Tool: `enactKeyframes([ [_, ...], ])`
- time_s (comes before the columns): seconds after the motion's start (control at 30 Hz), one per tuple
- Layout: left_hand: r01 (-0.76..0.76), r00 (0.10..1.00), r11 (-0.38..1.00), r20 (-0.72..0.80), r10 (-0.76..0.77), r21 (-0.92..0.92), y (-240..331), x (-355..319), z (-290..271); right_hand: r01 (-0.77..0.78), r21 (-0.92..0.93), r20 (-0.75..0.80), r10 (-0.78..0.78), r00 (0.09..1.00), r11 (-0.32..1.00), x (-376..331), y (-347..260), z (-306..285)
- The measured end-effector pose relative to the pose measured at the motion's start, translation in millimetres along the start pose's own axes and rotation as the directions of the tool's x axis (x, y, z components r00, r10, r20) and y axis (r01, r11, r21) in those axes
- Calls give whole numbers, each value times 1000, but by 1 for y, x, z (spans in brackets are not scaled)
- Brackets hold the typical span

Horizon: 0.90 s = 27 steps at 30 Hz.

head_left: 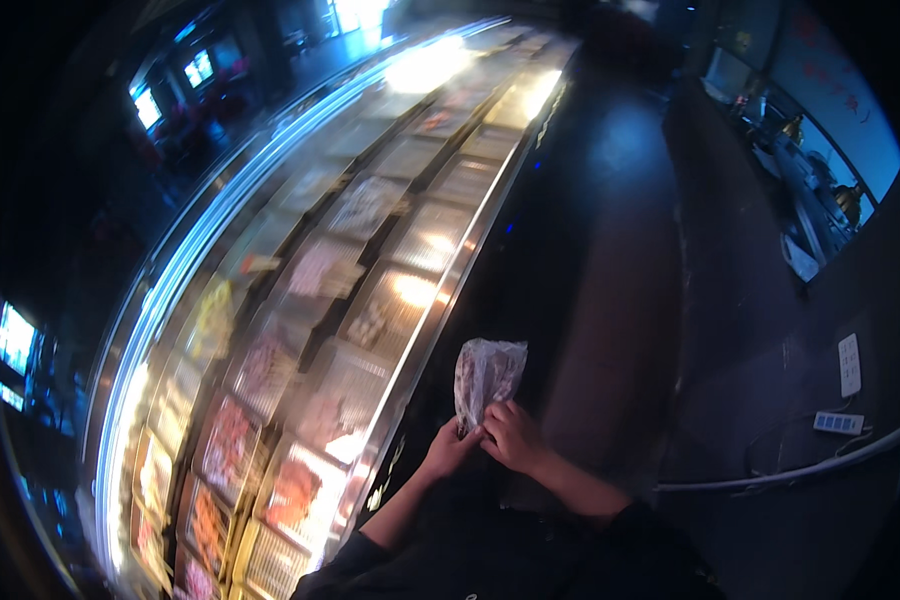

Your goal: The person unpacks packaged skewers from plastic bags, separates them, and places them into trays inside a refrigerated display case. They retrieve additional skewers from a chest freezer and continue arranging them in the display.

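A clear plastic bag [490,372] with something pale and brownish-red inside stands up from my two hands, in front of my body. My left hand [452,446] pinches the gathered lower end of the bag. Close against it, my right hand [513,436] has its fingers closed on the same end. The fingertips of both hands meet there, and what exactly they grip is partly hidden. Blur keeps the contents of the bag from being made out.
To my left runs a long lit display case [370,290] with several trays of food, among them orange-red pieces [294,490]. A dark aisle floor [610,330] stretches ahead. Along the right wall are a white power strip [849,365], a second strip [838,423] and a counter opening [800,170].
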<state>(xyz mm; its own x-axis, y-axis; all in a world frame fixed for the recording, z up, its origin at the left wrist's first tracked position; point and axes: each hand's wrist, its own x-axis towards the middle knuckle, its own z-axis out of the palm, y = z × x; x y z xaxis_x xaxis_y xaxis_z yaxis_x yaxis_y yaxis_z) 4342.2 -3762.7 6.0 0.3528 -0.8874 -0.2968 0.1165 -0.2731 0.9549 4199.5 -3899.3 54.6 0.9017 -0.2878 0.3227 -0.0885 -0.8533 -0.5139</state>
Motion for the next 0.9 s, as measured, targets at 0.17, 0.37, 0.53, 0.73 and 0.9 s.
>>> enactKeyframes([
  [0.17,110,950,987,303,-71,-114,79,215,5,-160,243,39,155,987,957,72,168,-64],
  [0.37,298,855,953,456,-245,-47,174,442,12,-383,848,-7,730,683,366,123,385,-144],
  [0.53,77,848,987,510,-141,145,211,628,57,-528,218,-527,554,645,821,188,555,-228],
  [0.73,-261,814,744,555,-173,615,289,838,152,-348,-217,-333,266,905,912,326,735,-350],
  [0.9,-231,828,652,498,-259,723,377,983,182,-141,-134,125,158,979,981,428,900,-429],
])
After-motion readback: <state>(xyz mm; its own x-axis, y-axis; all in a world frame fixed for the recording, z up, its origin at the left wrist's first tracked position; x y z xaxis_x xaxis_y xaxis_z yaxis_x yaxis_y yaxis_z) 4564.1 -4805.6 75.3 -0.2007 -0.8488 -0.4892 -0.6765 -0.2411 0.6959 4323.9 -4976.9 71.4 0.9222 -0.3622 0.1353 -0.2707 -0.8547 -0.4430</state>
